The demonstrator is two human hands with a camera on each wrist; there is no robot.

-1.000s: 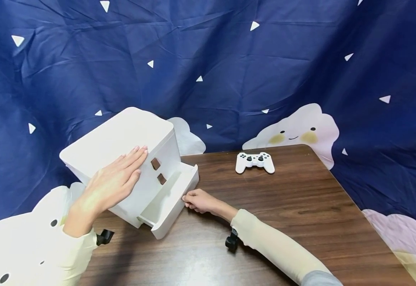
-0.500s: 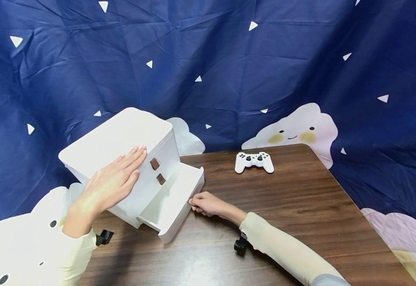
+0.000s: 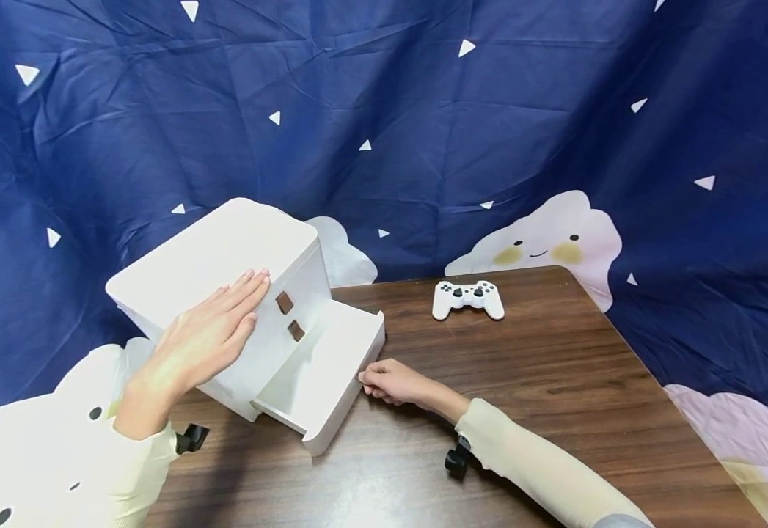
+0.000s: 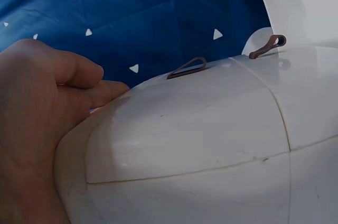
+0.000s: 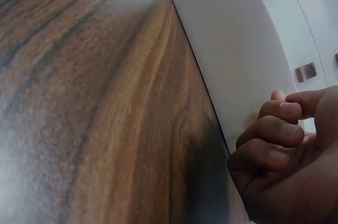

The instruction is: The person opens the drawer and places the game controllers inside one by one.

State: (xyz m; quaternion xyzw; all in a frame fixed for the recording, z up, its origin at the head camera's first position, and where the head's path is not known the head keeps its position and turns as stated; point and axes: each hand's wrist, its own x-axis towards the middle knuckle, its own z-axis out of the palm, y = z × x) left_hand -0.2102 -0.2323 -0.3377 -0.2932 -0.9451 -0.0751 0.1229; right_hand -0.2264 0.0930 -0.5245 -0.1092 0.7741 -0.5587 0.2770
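A level, even pull with the cabinet firmly braced should best suit the white plastic bottom drawer [image 3: 326,361], extended from the boxy white plastic cabinet [image 3: 225,246] on a brown wood-grain table [image 3: 542,367]. The left hand [image 3: 207,337] lies flat atop the cabinet, fingers straight; the right [image 3: 392,381] pinches the drawer's front, fingers curled.

White cabinet [image 3: 232,246], probably plastic, lowest drawer [image 3: 331,359] open
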